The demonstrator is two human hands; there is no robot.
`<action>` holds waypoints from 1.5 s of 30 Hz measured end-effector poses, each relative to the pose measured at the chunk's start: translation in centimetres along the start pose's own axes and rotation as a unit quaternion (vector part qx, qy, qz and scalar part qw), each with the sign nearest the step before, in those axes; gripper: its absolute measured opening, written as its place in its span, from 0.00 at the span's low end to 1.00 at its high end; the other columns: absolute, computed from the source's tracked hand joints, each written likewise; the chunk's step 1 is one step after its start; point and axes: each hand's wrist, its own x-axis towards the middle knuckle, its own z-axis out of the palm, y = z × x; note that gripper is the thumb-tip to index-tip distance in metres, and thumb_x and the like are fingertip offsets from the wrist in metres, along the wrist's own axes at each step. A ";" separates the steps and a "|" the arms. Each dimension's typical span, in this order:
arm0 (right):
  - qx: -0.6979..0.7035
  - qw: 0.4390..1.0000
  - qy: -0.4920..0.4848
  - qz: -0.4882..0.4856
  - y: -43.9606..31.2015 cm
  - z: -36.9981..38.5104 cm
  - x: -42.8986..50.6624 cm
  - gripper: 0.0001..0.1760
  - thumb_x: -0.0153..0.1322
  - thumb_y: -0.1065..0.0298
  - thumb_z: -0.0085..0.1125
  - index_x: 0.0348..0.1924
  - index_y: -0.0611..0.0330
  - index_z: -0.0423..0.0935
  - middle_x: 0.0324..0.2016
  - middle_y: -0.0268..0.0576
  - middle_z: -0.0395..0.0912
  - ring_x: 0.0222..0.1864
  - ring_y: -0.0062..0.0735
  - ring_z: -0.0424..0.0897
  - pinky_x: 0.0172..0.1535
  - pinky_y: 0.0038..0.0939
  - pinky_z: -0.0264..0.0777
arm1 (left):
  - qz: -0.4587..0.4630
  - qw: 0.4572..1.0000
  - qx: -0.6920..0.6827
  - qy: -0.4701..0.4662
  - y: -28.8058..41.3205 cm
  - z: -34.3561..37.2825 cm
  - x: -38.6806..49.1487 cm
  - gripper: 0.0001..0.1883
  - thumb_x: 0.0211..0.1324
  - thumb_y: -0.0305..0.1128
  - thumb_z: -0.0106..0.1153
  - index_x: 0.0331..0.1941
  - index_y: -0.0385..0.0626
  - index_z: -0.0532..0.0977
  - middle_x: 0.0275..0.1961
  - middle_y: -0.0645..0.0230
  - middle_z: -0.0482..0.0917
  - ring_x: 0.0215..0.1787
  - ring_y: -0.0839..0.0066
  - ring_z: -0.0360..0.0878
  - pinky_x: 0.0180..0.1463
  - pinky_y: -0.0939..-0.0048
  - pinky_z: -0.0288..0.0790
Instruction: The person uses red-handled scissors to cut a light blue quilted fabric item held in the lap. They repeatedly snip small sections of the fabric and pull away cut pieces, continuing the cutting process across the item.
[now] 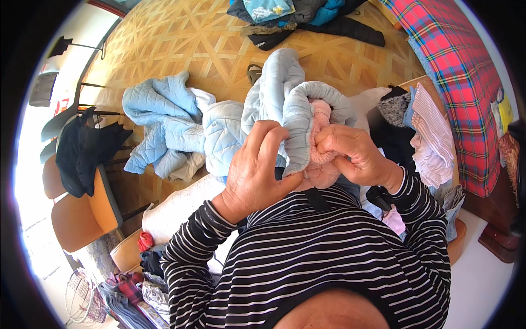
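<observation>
A pale grey-blue quilted garment (279, 78) with a gathered waistband (297, 135) lies across my lap. Its fluffy pink lining (322, 150) shows where the waistband is turned open. My left hand (261, 166) pinches the waistband's edge between thumb and fingers. On the other side, my right hand (349, 154) grips the pink lining, its fingers curled in. Left of the garment, a light blue quilted piece of clothing (164, 117) spreads in loose folds toward the floor. Part of the garment near my body is hidden behind my hands.
A pile of jackets (296, 20) lies on the patterned floor (197, 45). Chairs (78, 220) stand at left, one bearing a dark garment (86, 152). Folded clothes (431, 131) are stacked at right beside a red plaid cloth (460, 82). A wire basket (82, 298) sits at lower left.
</observation>
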 end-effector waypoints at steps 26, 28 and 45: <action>0.296 0.861 0.361 0.201 7.5 0.5 4.8 0.31 0.69 0.74 0.62 0.63 0.67 0.61 0.53 0.47 0.74 0.54 0.33 0.76 0.56 0.31 0.73 | -0.115 0.839 -0.521 0.103 -2.5 -6.0 -0.2 0.15 0.64 0.27 0.48 0.54 0.40 0.70 0.51 0.67 0.75 0.51 0.80 0.73 0.57 0.76 0.68; 0.464 0.820 0.263 0.206 4.1 -2.7 6.5 0.27 0.69 0.75 0.61 0.60 0.67 0.67 0.51 0.46 0.76 0.52 0.33 0.78 0.55 0.32 0.74 | -0.059 0.814 -0.564 0.126 -2.2 -8.3 0.3 0.18 0.64 0.30 0.51 0.56 0.39 0.70 0.52 0.63 0.77 0.51 0.77 0.77 0.56 0.73 0.72; 0.216 0.924 -0.143 0.281 6.7 -12.7 4.8 0.30 0.77 0.44 0.46 0.53 0.64 0.79 0.44 0.39 0.83 0.47 0.25 0.80 0.51 0.30 0.75 | -0.237 0.793 -0.548 0.122 -2.0 -6.1 -1.2 0.18 0.66 0.30 0.51 0.58 0.41 0.68 0.52 0.64 0.77 0.51 0.77 0.77 0.54 0.73 0.73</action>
